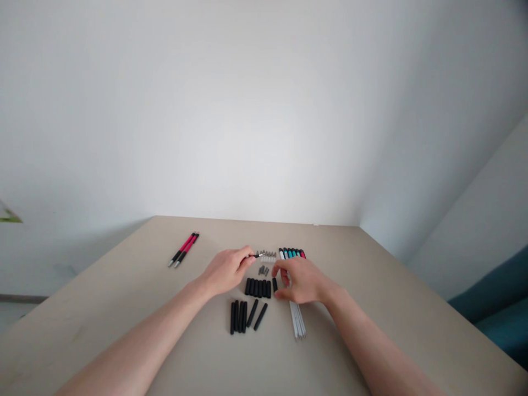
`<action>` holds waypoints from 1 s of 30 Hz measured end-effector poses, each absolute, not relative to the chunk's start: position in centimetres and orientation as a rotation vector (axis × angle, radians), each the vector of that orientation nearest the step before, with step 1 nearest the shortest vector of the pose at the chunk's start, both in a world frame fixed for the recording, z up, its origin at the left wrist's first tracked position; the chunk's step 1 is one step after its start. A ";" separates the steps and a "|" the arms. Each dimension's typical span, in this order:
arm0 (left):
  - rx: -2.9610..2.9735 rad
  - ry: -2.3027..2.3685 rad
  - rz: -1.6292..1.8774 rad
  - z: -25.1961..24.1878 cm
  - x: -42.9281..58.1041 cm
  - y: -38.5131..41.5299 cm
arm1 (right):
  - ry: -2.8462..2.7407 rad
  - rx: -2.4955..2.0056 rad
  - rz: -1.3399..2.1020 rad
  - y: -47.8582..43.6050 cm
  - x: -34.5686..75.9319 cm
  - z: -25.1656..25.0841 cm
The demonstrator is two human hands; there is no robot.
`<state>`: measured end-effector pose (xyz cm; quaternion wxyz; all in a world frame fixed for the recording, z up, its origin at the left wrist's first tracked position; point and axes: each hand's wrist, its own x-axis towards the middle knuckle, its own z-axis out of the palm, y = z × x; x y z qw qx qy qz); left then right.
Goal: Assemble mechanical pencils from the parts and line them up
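Observation:
My left hand pinches a thin dark pen part with a pale tip between thumb and fingertips, above the table. The rest of that part is hidden in the hand. Close to the right end of a row of short black grip tubes, my right hand has thumb and index finger at the two ends of one black grip tube. Small grey tips lie just beyond the row. Farther back are small grey pieces and clear pieces in lines.
Longer black tubes lie nearest me. Thin white refills stick out below my right hand. Behind it lie white, teal and red pen barrels. Two pink-and-black pens rest on the left of the beige table; a wall stands behind.

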<state>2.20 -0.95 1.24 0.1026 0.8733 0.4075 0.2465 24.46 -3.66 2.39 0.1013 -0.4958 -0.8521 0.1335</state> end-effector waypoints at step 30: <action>2.571 1.212 0.595 0.8 1.8 -0.6 | -2.538 -1.376 0.297 -3.4 24.1 2.0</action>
